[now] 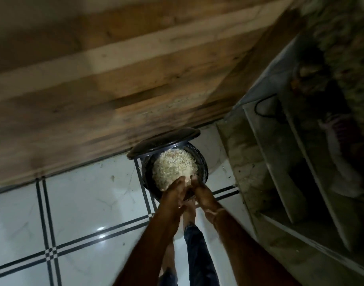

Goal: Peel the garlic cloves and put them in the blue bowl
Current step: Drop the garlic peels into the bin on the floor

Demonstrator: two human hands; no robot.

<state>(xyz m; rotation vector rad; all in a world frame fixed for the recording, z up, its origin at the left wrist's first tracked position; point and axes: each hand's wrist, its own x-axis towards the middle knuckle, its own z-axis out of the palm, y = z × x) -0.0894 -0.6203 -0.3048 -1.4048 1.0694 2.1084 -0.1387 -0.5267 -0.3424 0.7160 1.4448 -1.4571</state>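
While both forearms reach down and forward, the left hand [174,191] and the right hand [201,193] meet side by side over the near rim of a round dark bin [204,165]. Its lid [164,141] stands tipped open at the far side, against a wooden panel [115,79]. The bin is filled to the brim with a pale heap [175,168] of fine papery shreds, possibly garlic skins, though the blur leaves that uncertain. The heap lies just beyond the hands, and the fingertips [183,180] of the left hand touch its near edge; the right hand's tips reach the same edge just beside them. Whether the fingers are spread, pressed together or pinching anything cannot be told: they are smeared and in shadow. A dark patch [188,196] sits between the two palms, too unclear to name. Below the hands, a bare foot [189,215] and a dark trouser leg [197,254] stand on a white tiled floor [84,193] with black lines. A grey concrete ledge [249,162] runs along the right.
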